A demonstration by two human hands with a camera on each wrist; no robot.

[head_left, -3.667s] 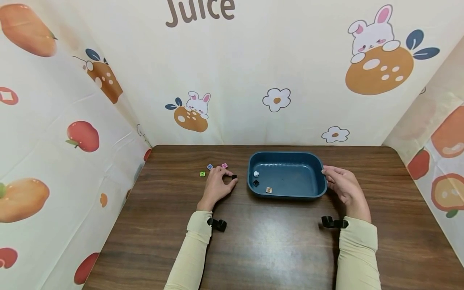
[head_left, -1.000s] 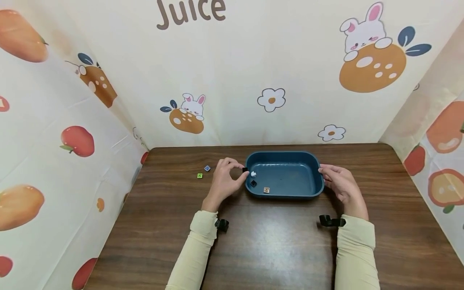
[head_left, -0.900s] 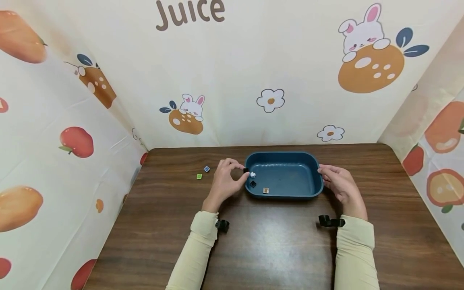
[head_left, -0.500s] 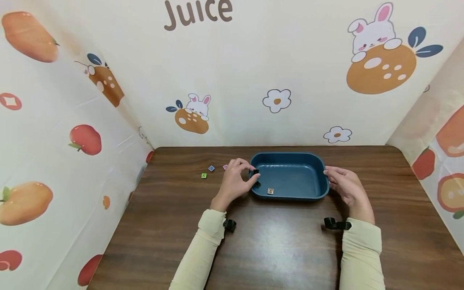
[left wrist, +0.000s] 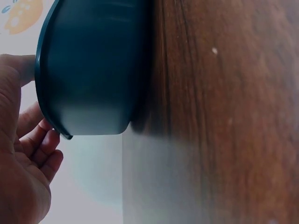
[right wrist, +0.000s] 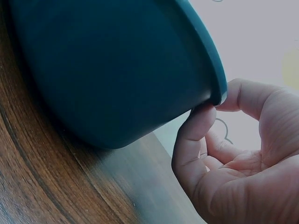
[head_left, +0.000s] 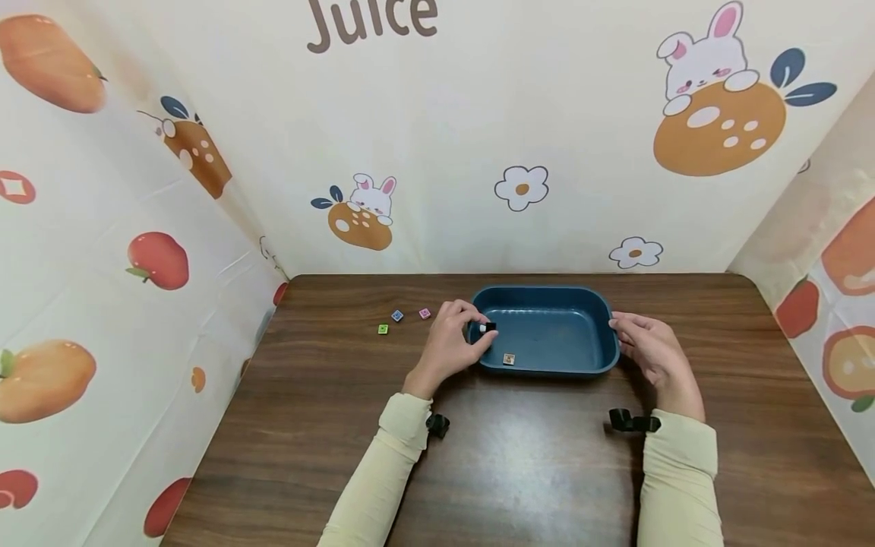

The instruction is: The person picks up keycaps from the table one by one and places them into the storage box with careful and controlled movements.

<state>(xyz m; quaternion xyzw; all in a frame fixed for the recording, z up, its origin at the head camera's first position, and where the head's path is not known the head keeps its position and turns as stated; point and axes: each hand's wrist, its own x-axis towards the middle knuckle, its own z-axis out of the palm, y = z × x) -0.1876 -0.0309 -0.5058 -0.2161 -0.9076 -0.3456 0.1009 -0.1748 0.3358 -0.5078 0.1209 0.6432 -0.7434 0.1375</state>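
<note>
My left hand reaches over the left end of a dark blue tray, pinching a small black block between thumb and fingers. Close by it, inside the tray, is a small white piece, partly covered by the hand. A tan square block lies on the tray floor near the front wall. At the tray's right end, my right hand pinches the rim between thumb and finger, as the right wrist view also shows. The left wrist view has the tray wall hiding the left fingertips.
Left of the tray, a blue block, a pink block and a green block lie on the brown wooden table. A patterned curtain stands behind the table's far edge.
My left hand has carried the black block from the table, rightward across the tray's left rim to above its inside. The right hand stays on the rim.
</note>
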